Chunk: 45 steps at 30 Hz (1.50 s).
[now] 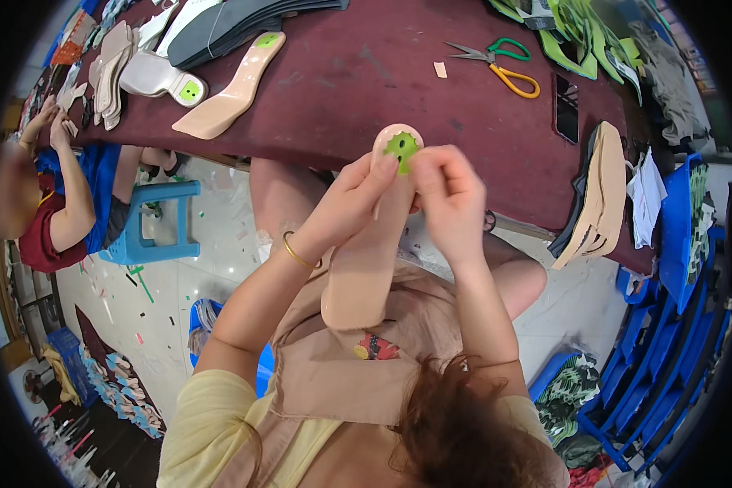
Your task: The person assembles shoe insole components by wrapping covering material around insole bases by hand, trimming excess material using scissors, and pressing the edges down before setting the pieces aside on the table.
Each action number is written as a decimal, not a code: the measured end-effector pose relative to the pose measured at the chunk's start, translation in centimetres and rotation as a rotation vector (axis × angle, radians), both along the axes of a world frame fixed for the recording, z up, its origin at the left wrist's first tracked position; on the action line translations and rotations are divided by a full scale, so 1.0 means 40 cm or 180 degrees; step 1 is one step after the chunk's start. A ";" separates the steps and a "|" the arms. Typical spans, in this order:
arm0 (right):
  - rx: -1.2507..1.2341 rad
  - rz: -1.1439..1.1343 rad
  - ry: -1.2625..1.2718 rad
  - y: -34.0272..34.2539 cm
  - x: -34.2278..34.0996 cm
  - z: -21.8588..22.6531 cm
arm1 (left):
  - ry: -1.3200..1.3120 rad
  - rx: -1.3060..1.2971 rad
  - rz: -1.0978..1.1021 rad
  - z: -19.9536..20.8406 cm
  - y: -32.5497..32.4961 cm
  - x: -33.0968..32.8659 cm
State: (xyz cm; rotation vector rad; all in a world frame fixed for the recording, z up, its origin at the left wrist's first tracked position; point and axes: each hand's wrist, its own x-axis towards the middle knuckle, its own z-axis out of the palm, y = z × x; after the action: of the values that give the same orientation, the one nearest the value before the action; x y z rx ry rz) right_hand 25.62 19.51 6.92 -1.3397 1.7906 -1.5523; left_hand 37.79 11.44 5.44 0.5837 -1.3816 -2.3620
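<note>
Right over the near edge of the tabletop [431,89], both hands were clamped on a beige shoe insole [364,268] held upright above the lap. Left hand [346,203] had it from the side, thumb and forefinger pinched up near the rounded heel end, gold bangle [297,254] on that wrist. Right hand [451,199] gripped the other side, fingertips pressing on the jagged green sticker [401,146] sitting on the heel. So the hands were close together, nearly touching at the top of the insole, with its wider toe end hanging down toward the tan apron [342,366].

Further out on the dark red tabletop: scissors with one green and one orange handle [500,67] lay toward the far right, a small beige scrap [440,70] just left of them, and a dark phone [567,107] near the right edge. A stack of beige insoles [602,195] hung over the near right corner. Toward the far left lay another beige insole with a green sticker [232,85], a white one with a green sticker [159,77] beside it, and a pile of dark soles [236,24] behind. Green pieces [577,32] were heaped at the far right.

Off to the left, another person [57,203] sat by a blue stool [159,224]. Blue crates [667,358] were stacked on the right.
</note>
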 end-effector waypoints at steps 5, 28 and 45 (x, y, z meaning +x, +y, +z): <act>0.0165 -0.0460 -0.1514 -0.017 -0.028 -0.003 | -0.0060 0.0353 0.0067 0.026 0.014 -0.007; 0.0993 0.1991 0.2925 -0.090 -0.069 0.095 | -0.0583 0.0437 -0.1237 0.042 -0.038 0.107; -0.0365 0.1237 -0.3784 -0.136 0.063 -0.002 | -0.0426 -0.1742 0.0103 0.020 -0.019 0.177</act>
State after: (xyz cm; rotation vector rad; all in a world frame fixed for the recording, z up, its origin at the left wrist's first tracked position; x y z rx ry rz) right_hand 28.14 14.07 6.83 -0.4806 0.6659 -1.6579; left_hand 44.85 10.67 6.23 0.5978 -1.9555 -1.8193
